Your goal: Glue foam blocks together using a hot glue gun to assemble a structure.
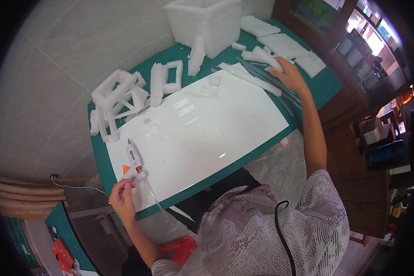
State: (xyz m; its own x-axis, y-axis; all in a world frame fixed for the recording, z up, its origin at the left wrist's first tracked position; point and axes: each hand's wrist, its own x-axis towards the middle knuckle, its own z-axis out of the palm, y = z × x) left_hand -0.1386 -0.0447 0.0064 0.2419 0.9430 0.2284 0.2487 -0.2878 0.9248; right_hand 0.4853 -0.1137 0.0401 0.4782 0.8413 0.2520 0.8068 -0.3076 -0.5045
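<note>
A white glue gun (134, 155) rests at the left end of a white board (216, 129), its nozzle aimed away from me. A clear glue stick (154, 195) sticks out of its back end. My left hand (123, 198) is closed at the lower end of the gun's handle; its fingers partly hide the grip. Far to the right, my right hand (288, 76) has its thumb and fingers around the near end of a white foam strip (265, 56). Beneath that hand lie several clear glue sticks (287, 97) and another long foam strip (250, 79).
Foam frames (110, 94) stand at the table's far left. A large foam box (207, 27) is at the back, flat foam slabs (283, 45) to its right. The green tabletop (329, 85) borders the board. A white cord (80, 186) runs leftward to the wall. A red stool (183, 248) is below.
</note>
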